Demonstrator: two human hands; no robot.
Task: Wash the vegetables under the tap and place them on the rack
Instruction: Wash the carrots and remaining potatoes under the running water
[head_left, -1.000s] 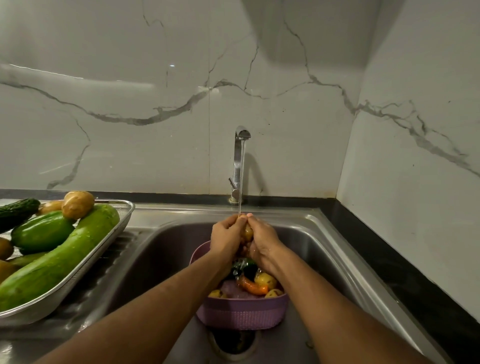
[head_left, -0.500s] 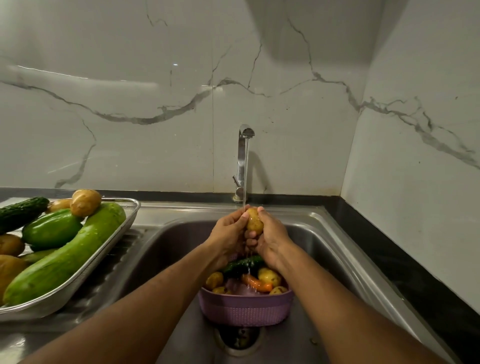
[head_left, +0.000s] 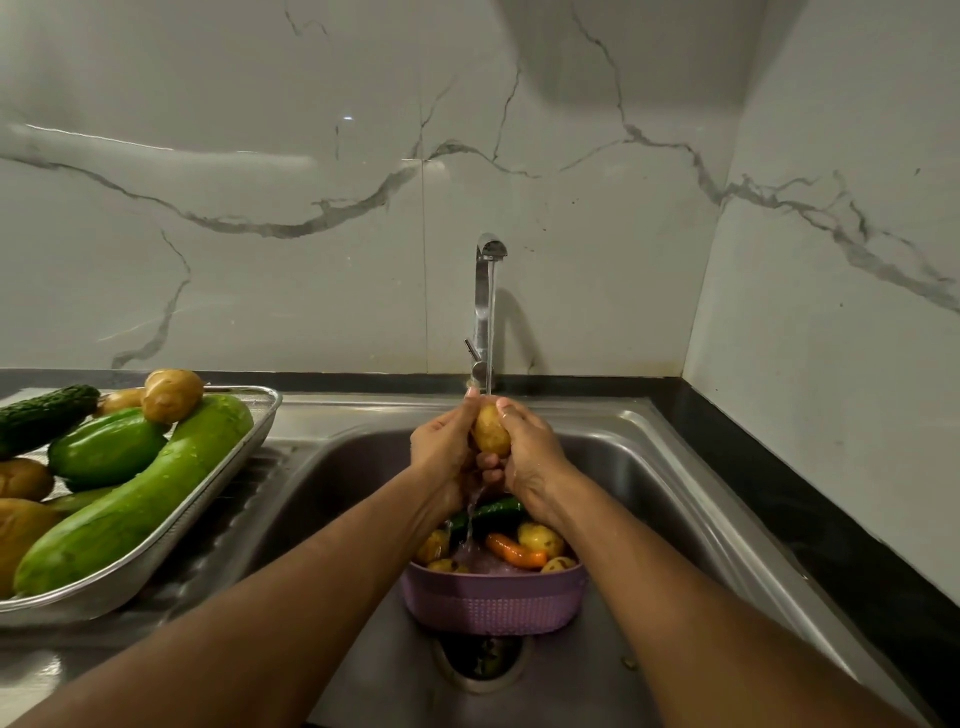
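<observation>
A small yellow potato (head_left: 490, 431) is held between my left hand (head_left: 441, 449) and my right hand (head_left: 532, 452), both curled round it. It sits right under the stream from the steel tap (head_left: 485, 306), and water runs off it. Below my hands a purple basket (head_left: 493, 600) stands in the sink (head_left: 649, 499) with several potatoes, a carrot (head_left: 517, 552) and a dark green cucumber (head_left: 491, 512) inside. On the left, the metal rack (head_left: 228, 467) carries a long green gourd (head_left: 135, 499), a green cucumber, a bitter gourd and several potatoes.
The sink drain (head_left: 480, 662) lies just in front of the basket. A ribbed draining board (head_left: 218, 530) runs under the rack. A black counter (head_left: 831, 519) borders the sink on the right, with marble walls behind and to the right.
Both hands have lifted the potato higher, up close under the tap's stream, and it now shows more plainly between the fingers.
</observation>
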